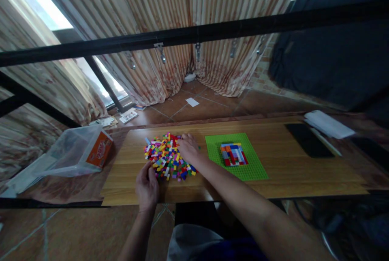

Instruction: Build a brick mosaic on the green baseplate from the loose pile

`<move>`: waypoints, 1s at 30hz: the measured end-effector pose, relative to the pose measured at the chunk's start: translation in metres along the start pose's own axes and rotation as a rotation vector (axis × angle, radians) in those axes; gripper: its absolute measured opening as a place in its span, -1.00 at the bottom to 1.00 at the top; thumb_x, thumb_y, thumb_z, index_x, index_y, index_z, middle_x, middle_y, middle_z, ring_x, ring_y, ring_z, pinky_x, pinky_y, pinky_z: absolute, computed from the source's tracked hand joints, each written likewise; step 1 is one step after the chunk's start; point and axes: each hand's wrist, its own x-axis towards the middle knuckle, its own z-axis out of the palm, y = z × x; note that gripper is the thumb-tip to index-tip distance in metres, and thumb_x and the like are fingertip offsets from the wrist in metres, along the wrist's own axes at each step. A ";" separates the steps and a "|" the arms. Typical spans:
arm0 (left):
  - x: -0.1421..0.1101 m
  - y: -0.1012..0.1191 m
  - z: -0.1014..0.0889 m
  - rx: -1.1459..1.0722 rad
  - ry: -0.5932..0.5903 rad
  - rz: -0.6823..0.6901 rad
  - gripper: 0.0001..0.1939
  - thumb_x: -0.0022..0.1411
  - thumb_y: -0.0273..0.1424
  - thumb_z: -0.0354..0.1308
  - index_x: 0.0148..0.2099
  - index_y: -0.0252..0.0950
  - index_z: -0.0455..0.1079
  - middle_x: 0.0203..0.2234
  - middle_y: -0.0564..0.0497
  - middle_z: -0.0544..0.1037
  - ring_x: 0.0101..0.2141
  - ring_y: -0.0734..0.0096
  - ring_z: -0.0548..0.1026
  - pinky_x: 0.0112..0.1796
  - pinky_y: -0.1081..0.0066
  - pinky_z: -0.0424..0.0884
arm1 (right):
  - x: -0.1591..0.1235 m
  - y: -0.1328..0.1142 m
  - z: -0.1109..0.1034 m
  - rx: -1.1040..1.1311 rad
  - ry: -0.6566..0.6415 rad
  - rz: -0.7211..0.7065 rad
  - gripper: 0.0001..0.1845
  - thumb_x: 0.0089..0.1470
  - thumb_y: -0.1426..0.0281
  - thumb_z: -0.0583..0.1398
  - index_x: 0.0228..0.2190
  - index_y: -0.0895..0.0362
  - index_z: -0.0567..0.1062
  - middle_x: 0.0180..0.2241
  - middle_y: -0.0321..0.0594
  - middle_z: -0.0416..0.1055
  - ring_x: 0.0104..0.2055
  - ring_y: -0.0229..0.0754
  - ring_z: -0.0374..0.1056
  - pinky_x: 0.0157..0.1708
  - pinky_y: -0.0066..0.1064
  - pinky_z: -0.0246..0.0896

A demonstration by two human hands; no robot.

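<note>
The loose bricks (165, 156) spread toward the counter's (279, 184) left edge, likely so I can see colours. My left hand (147, 185) and right hand (188, 147) bend over them; whether the fingers grip any, I cannot tell.

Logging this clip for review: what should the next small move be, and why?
Probably the right hand should pick from the loose brick pile: it is at the pile's right side, while no hand touches the brick block on the green baseplate.
</note>
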 end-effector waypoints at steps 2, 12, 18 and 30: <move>0.000 0.001 0.000 0.008 -0.006 -0.002 -0.63 0.30 -0.24 -0.06 -0.01 -0.26 0.44 -0.08 -0.12 0.55 -0.04 0.21 0.49 0.01 0.20 0.39 | -0.001 -0.001 -0.003 0.009 0.016 -0.008 -0.73 0.22 0.44 0.05 -0.25 0.17 0.55 -0.16 -0.06 0.43 -0.04 -0.05 0.22 -0.05 -0.24 0.11; 0.000 -0.001 0.003 -0.009 0.021 0.007 -0.65 0.29 -0.24 -0.04 -0.02 -0.25 0.45 -0.09 -0.12 0.56 -0.05 0.21 0.49 0.02 0.19 0.38 | -0.073 0.010 -0.036 0.426 0.237 -0.013 -0.78 0.25 0.39 0.04 -0.25 0.10 0.49 -0.25 -0.19 0.48 -0.17 -0.19 0.37 -0.11 -0.35 0.22; -0.003 0.002 0.004 -0.016 0.038 -0.009 -0.64 0.30 -0.24 -0.04 -0.01 -0.26 0.45 -0.10 -0.12 0.55 -0.05 0.21 0.48 0.02 0.20 0.39 | -0.137 0.055 -0.060 0.559 0.327 0.138 -0.70 0.20 0.19 0.07 -0.22 0.09 0.51 -0.21 -0.14 0.50 -0.21 -0.13 0.42 -0.19 -0.27 0.31; -0.004 0.002 0.004 0.020 0.024 0.032 -0.61 0.30 -0.23 -0.06 -0.01 -0.31 0.44 -0.11 -0.16 0.55 -0.06 0.20 0.49 0.00 0.18 0.39 | -0.206 0.131 -0.083 0.306 0.389 0.374 -0.56 0.16 0.01 0.06 -0.25 0.08 0.52 -0.23 -0.12 0.48 -0.27 -0.12 0.42 -0.25 -0.26 0.33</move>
